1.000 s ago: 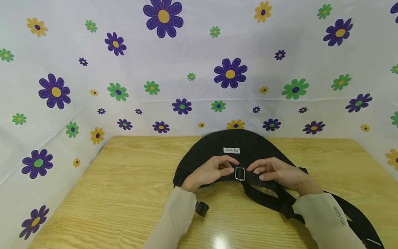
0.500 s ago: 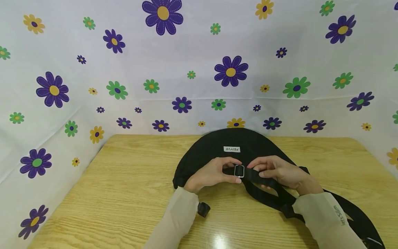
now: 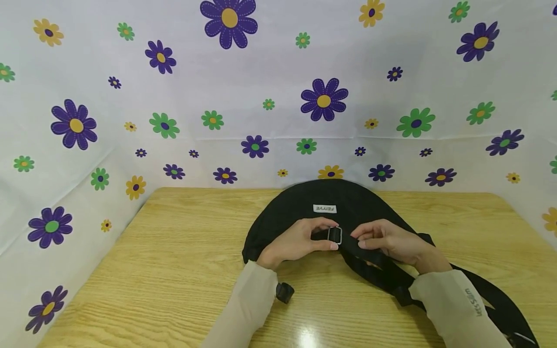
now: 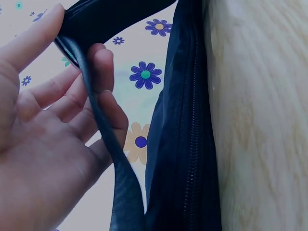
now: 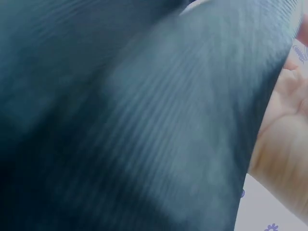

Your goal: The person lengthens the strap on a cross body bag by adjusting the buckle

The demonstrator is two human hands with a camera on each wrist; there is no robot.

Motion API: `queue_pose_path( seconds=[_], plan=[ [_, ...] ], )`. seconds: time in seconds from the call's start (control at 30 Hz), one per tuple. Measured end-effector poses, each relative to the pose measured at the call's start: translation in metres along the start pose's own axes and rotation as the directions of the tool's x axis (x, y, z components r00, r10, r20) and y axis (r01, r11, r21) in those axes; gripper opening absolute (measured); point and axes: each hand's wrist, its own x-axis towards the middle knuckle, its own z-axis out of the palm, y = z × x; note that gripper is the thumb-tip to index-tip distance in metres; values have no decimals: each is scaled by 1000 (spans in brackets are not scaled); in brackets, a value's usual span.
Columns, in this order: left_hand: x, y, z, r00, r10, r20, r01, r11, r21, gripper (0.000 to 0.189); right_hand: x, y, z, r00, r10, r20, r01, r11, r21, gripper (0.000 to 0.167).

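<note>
A black crescent-shaped bag [image 3: 287,212] with a white label [image 3: 324,209] lies at the back of the table. In front of it my left hand [image 3: 296,241] pinches a metal strap slider [image 3: 335,235] between thumb and fingers. My right hand [image 3: 389,240] pinches the black webbing strap [image 3: 357,246] just right of the slider. From there the strap runs down in a narrow loop to the right. In the left wrist view the strap [image 4: 108,130] passes across the left palm, beside the bag's zipper [image 4: 194,110]. Webbing close to the lens hides most of the right hand in the right wrist view.
The wooden table [image 3: 174,270] spreads to the left and front. A black strap end [image 3: 285,292] sits by the left sleeve. Another black part of the bag [image 3: 500,299] curves beyond the right sleeve. A flowered cloth [image 3: 270,72] hangs behind the table.
The left fingers have moved from the slider's left edge to pinch it top and bottom. The right hand has shifted its hold slightly, and the strap loop has narrowed.
</note>
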Motion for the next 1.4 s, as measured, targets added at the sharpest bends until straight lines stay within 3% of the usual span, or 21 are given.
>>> queue_pose_path(
  seconds=[0.13,0.33,0.73,1.0,1.4],
  plan=[
    [0,0,-1,1000,2,-26,-2,1000,5,47,0,0,0,1000,16,-2,-16,999,-42,21],
    [1,2,0,999,-2,-38,1,1000,-21,48,2,2,3,1000,-24,-9,23,996,-86,21],
    [2,1,8,998,55,-28,-57,995,-86,39,11,2,13,995,-97,-37,94,993,-73,24],
    [3,5,10,997,79,-22,-81,993,-84,37,14,-2,19,992,-65,-107,59,997,-51,24],
    [0,6,0,995,73,-62,-78,994,-76,45,5,-2,8,999,-34,7,34,999,-38,21]
  ],
)
